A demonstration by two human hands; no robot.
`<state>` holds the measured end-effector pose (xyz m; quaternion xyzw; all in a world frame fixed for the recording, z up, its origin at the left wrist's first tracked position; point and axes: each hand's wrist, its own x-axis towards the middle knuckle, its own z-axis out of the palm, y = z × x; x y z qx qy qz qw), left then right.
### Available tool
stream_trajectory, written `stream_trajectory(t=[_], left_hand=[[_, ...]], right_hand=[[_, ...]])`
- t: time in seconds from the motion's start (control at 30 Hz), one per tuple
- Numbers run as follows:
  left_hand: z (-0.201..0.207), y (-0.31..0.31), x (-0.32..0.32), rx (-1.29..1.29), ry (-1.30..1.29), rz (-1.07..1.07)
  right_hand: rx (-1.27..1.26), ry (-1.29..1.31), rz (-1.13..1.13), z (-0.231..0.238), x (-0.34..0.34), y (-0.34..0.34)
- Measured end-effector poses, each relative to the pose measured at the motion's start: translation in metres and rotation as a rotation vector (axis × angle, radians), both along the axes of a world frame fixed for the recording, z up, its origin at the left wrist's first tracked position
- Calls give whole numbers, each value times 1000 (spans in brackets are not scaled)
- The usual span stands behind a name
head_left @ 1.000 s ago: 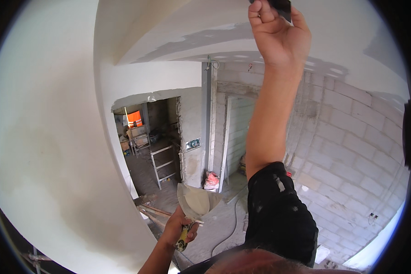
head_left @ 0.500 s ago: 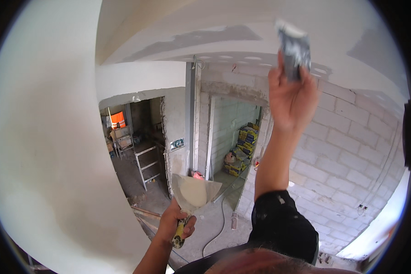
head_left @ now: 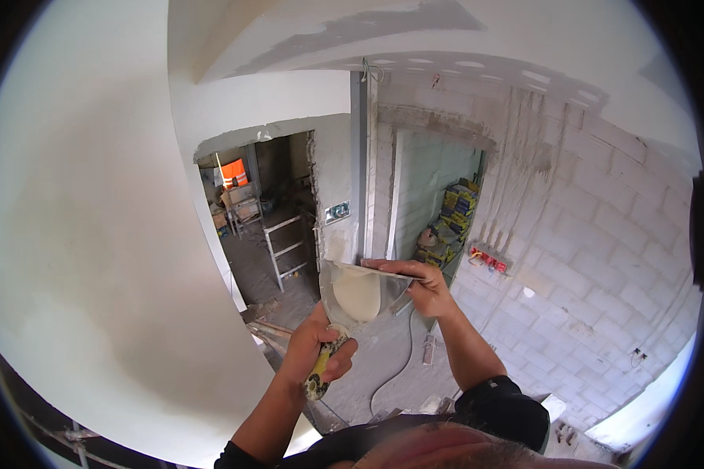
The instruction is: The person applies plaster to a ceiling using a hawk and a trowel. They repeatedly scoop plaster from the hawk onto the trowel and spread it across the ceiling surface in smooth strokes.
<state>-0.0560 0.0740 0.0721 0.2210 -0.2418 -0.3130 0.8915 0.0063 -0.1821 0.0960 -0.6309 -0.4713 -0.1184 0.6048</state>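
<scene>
A wide putty knife (head_left: pixel 389 300) with a yellow and black handle is gripped in my left hand (head_left: pixel 311 344). Its blade is turned up and carries a rounded mass of cream filler (head_left: pixel 357 297). My right hand (head_left: pixel 429 288) is closed on a flat scraper blade, seen almost edge-on along the far edge of the putty knife. The fingers lie over its far side and the thumb is on the near side. Whether the two blades touch, I cannot tell.
Left stands a smooth plastered wall (head_left: pixel 109 234). Ahead, a doorway shows a metal ladder (head_left: pixel 284 252) and an orange vest (head_left: pixel 233 173). Stacked bags (head_left: pixel 455 215) fill a second opening. Red electrical boxes (head_left: pixel 489 258) sit in the block wall, and a cable (head_left: pixel 405 359) crosses the floor.
My right hand has come down from up near the ceiling, bringing the scraper to the putty knife. The putty knife has shifted slightly right and up in view.
</scene>
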Motion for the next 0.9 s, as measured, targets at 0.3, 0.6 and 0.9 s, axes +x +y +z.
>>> stream_trajectory(t=[0.3, 0.6, 0.9], left_hand=[[5, -26, 24, 255, -261, 480], [-30, -49, 78, 197, -257, 870], [-58, -48, 97, 791, -942, 1306]], right_hand=[[-617, -140, -1075, -108, 90, -90], [868, 1000, 148, -57, -14, -23], [761, 1197, 269, -48, 0, 16]])
